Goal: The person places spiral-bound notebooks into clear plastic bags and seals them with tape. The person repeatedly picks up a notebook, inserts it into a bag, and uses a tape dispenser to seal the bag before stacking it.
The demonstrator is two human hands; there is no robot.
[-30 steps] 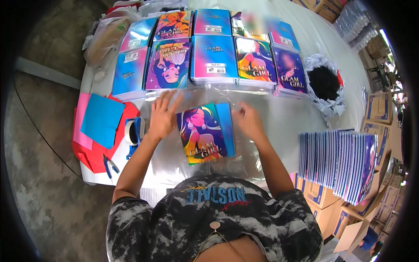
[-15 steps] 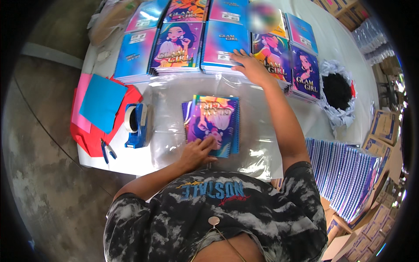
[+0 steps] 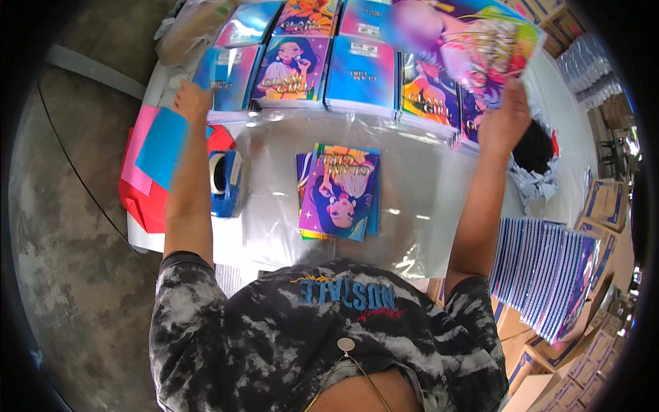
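We wear a black shirt patterned with irregular grey-white blotches. Our left sleeve and right sleeve are short, carry the same pattern and end in plain hems. Our chest marking comprises blue block lettering, yellow script and red script. Our thin gold-coloured chain carries one round, flat pendant. Our left hand and right hand are bare, as are both forearms.
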